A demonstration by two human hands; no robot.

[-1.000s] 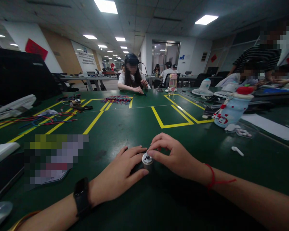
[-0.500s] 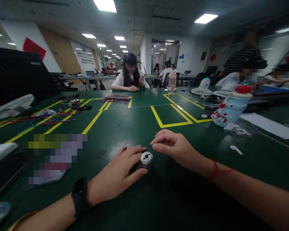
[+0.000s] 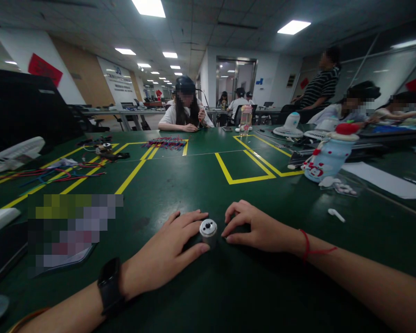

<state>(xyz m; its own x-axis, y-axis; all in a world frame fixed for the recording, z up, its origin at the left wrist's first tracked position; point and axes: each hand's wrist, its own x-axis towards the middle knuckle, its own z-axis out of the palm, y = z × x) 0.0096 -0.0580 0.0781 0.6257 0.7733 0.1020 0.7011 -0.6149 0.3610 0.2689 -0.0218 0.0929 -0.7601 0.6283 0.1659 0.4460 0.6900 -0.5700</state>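
Observation:
A small silver metal cylinder stands upright on the green table, with dark holes in its round top. My left hand lies around its left side, thumb in front and fingers behind, and grips it. Just right of the cylinder, apart from it, my right hand rests low over the table. Its thumb and index fingertips are close together near the surface. Whatever may be between those fingertips is too small to make out.
Yellow tape marks the table. Wires lie left, a wire bundle farther back. To the right are a blue bottle, a white earbud and paper. A person sits opposite.
My right hand has moved down toward the table, its fingertips now lower beside the cylinder. My left hand stays at the cylinder. The standing person at the back right has shifted left.

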